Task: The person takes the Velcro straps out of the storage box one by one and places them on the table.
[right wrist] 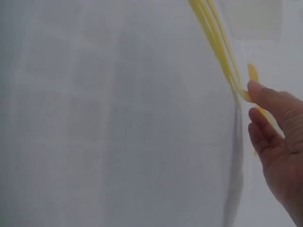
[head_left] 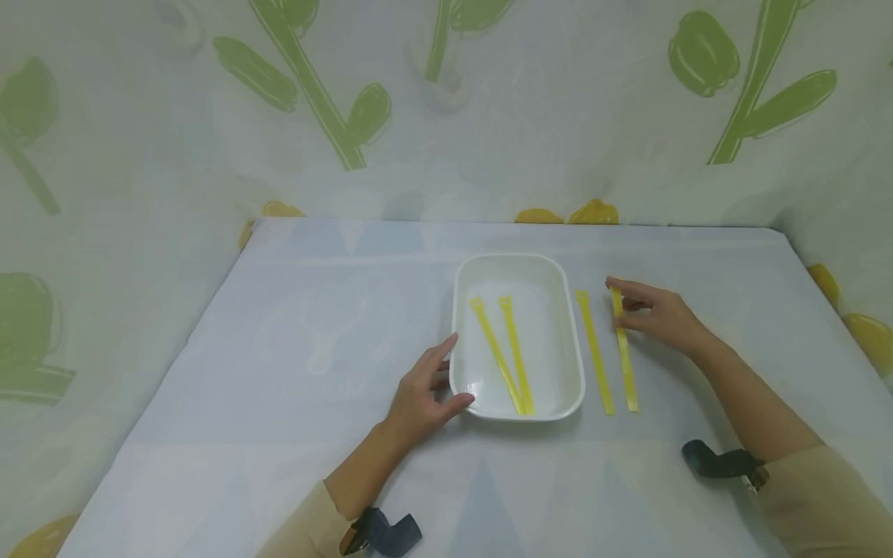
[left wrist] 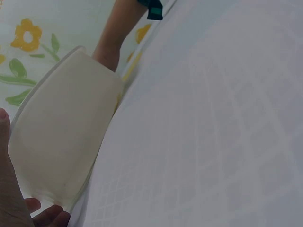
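A white rectangular tray (head_left: 516, 261) stands near the middle of the table. Inside it lie two flat yellow strips, one slanted (head_left: 494, 345) and one steeper (head_left: 516, 349), their lower ends meeting; each has a slotted upper end. My left hand (head_left: 421, 391) holds the tray's near left corner, thumb over the rim and fingers along the outer wall (left wrist: 61, 127). To the tray's right lies another yellow strip (head_left: 595, 356). Beside that, my right hand (head_left: 659, 314) pinches a further yellow strip (head_left: 626, 368) near its far end, which the fingers partly hide.
The table (head_left: 314, 442) has a pale patterned cover. Behind it stands a wall covering (head_left: 558, 116) with green leaf and yellow flower prints. Dark devices are strapped to the left wrist (head_left: 394, 535) and the right wrist (head_left: 718, 463).
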### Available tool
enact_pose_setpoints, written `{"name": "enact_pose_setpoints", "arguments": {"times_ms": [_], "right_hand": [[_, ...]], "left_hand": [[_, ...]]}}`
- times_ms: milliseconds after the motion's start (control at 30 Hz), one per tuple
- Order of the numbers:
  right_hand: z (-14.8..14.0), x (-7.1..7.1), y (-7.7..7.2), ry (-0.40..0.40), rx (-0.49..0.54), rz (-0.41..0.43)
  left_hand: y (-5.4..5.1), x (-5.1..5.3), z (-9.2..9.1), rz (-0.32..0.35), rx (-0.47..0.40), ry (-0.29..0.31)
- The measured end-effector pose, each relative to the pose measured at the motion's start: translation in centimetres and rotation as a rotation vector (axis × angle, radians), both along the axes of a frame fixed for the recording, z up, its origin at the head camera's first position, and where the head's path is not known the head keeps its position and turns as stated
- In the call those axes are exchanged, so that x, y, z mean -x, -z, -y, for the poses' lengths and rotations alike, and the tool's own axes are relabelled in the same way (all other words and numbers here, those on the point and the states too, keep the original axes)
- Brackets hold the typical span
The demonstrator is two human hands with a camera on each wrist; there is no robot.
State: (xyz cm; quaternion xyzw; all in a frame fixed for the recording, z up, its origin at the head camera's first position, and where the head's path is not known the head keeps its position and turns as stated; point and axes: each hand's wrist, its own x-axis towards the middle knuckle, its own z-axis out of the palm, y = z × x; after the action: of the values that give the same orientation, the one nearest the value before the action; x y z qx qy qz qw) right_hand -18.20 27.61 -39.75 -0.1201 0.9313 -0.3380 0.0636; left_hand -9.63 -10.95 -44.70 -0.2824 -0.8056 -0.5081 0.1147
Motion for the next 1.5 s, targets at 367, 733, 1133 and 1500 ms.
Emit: {"name": "enact_pose_setpoints", "arguments": {"times_ms": [367,733,1133,1500], "right_hand": [[-0.9,0.4,1.3,-0.081,-0.027,-0.080],[-0.4,1.1,2.0,-0.139,-0.072,-0.297],[1.6,1.3,-0.9,0.015,-0.051,-0.096],[5.7,1.7,-3.8,-0.173,-0.046,-0.346]], "left_hand": [[0.1,0.1,-0.1,-0.011,0.019,-0.011],[-0.1,0.1,0.1,-0.024,0.025,-0.021],[0.0,0.1,-0.2,-0.006,0.022,-0.016],[0.0,-0.1,-0.1,0.020,0.016,-0.007]]}}
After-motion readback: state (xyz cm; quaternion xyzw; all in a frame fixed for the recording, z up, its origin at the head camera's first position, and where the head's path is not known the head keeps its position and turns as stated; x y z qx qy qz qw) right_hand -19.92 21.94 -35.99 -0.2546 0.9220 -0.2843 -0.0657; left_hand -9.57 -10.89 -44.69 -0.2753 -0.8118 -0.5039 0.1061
